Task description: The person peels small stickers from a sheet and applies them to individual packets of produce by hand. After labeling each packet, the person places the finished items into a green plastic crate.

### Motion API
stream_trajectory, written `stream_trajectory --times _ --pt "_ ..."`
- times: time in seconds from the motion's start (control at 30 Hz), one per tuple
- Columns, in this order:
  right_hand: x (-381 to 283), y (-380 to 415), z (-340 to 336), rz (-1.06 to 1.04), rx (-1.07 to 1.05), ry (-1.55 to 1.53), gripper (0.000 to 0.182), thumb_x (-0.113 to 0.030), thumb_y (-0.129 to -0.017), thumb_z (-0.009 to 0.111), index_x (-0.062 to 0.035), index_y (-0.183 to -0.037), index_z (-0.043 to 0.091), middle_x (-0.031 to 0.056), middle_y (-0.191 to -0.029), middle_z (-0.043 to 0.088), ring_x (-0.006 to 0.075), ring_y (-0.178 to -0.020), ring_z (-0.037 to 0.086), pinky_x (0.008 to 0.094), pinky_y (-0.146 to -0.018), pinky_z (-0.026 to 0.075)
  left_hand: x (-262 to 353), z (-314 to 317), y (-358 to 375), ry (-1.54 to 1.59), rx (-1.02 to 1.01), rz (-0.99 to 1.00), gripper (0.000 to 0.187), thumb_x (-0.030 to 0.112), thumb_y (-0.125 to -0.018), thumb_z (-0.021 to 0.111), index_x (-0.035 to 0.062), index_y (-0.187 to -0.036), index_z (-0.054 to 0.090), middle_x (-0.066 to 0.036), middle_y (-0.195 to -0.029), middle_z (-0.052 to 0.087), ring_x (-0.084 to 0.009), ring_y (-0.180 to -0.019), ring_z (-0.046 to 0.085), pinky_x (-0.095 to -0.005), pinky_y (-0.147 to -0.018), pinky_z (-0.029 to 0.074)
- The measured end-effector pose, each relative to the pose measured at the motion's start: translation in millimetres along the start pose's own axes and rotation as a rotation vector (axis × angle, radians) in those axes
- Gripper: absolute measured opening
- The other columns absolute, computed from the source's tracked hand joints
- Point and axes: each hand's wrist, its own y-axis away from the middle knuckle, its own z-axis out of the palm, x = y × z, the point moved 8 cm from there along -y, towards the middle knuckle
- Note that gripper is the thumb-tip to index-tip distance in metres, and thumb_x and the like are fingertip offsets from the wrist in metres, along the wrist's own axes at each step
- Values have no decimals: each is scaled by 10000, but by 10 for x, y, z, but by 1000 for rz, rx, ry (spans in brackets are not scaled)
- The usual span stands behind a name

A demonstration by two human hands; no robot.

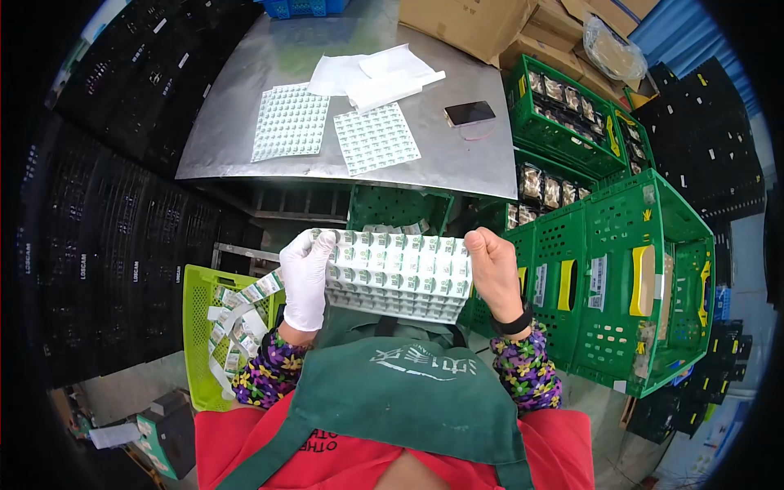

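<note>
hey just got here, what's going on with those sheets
A person is holding a sheet of small printed labels in front of their apron, gripping one side with the gloved left hand and the other with the ungloved right hand. Two similar sheets lie on the metal table, near a phone. Labelled strips sit in the lime-green basket at the left.

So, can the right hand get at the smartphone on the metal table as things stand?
Probably not without letting go: the right hand holds one edge of the label sheet, though nothing appears to cover the smartphone.
</note>
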Motion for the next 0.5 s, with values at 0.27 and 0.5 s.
stream_trajectory --times 0.27,0.5 --pt "-34 31 89 30 -18 -184 212 -157 -925 661 5 -831 562 -46 -689 518 50 -648 433 218 -592 397 204 184 40 81 -31 83 187 147 -934 670 -15 -1025 688 -7 -883 692 -61 -778 595 -221 -733 473" --pt "-192 -37 36 47 -27 -208 168 -136 -955 615 15 -884 598 -43 -693 524 46 -673 455 222 -603 402 133 100 57 7 -17 52 192 110 -931 658 -21 -1066 696 -14 -894 702 -53 -769 603 -215 -697 486"
